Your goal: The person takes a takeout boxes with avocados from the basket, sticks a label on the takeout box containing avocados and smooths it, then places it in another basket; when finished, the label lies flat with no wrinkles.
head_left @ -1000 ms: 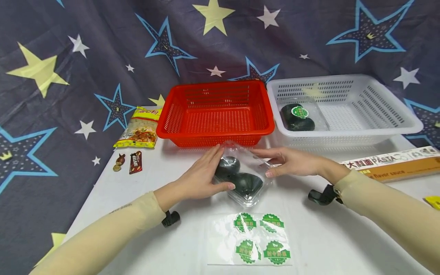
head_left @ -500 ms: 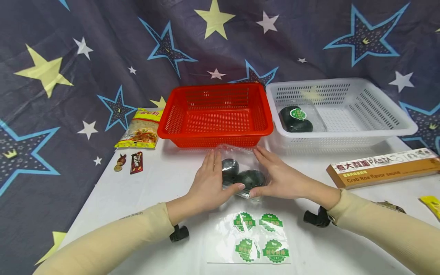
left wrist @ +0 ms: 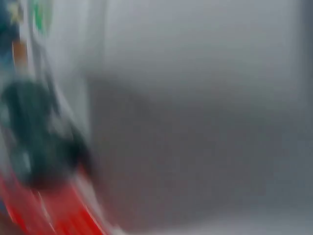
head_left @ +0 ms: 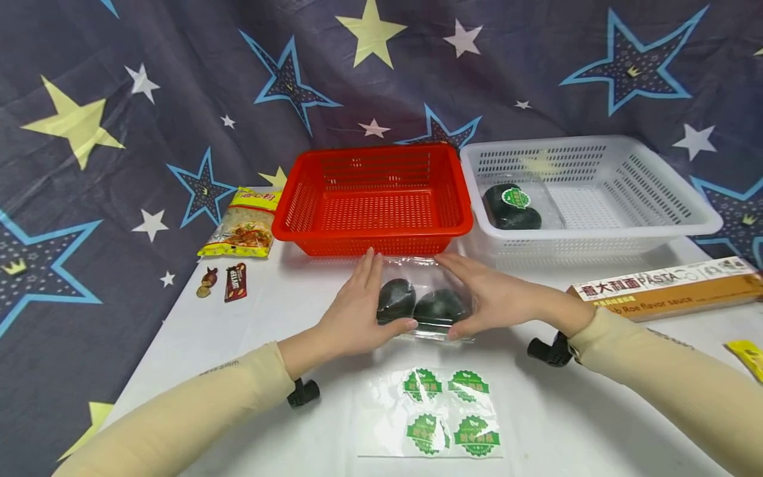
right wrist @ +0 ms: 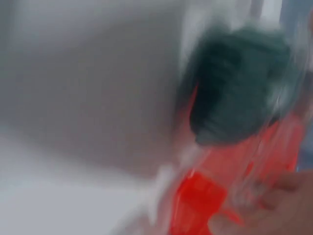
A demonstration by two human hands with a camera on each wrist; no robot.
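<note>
A clear plastic clamshell box (head_left: 411, 271) stands between my hands in the head view, its long side facing me. Inside it are two dark green, avocado-like fruits; the left fruit (head_left: 396, 299) and the right fruit (head_left: 441, 306) sit side by side. My left hand (head_left: 352, 315) holds the box's left side, fingers along it and thumb over the front. The right hand (head_left: 501, 298) grips the other side, with fingers at the back corner and thumb at the front. Dark fruits (left wrist: 36, 132) appear blurred in the left wrist view, and one fruit (right wrist: 239, 88) in the right.
Behind the box stand a red basket (head_left: 372, 235) and a white basket (head_left: 596, 233) holding a labelled box (head_left: 512, 205). A sticker sheet (head_left: 381, 424) lies in front. A food packet (head_left: 241, 222) and small snacks (head_left: 236, 282) lie left; a pasta box (head_left: 661, 288) lies right.
My right hand has come onto the box's right side. The box has turned from slanted to square with the red basket, and both hands have shifted with it.
</note>
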